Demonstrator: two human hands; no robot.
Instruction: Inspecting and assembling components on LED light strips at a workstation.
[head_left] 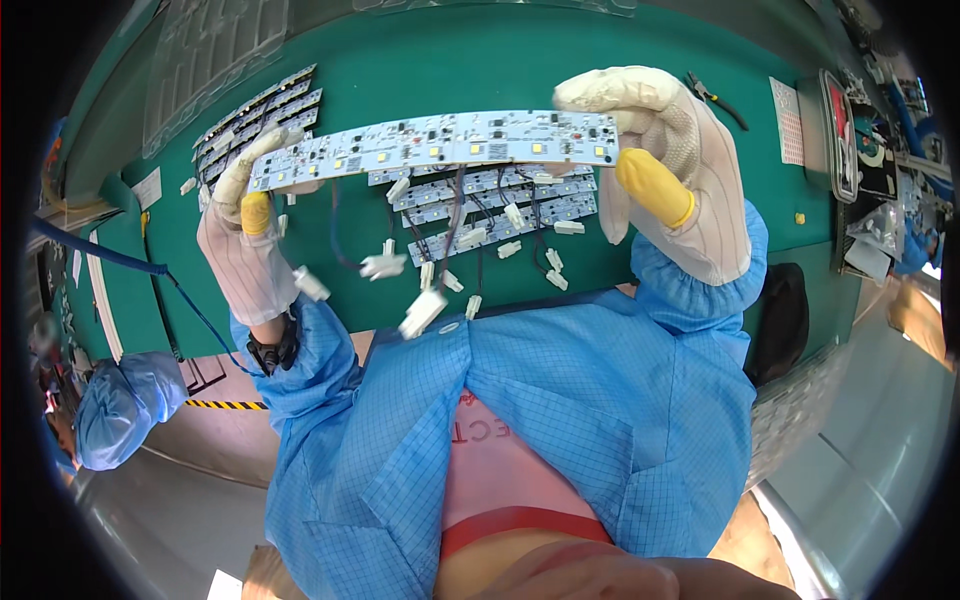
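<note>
Between both hands I hold up a long white LED circuit board strip (440, 143), dotted with small yellow-white LEDs and black components. My left hand (245, 220), gloved with a yellow cover on the thumb, grips its left end. My right hand (670, 165), gloved the same way, pinches the right end between thumb and fingers. Dark wires with white plug connectors (423, 312) dangle from the strip. Below and beyond it, several similar LED strips (495, 212) lie on the green mat (420, 60) with their connectors toward me. More strips (290, 100) are stacked behind my left hand.
Pliers (718, 100) lie beyond my right hand, near a printed sheet (787, 120). A clear plastic tray (215, 65) stands at the back left. A blue cord (100, 247) runs in from the left to my left wrist. At the right lies a black object (780, 322).
</note>
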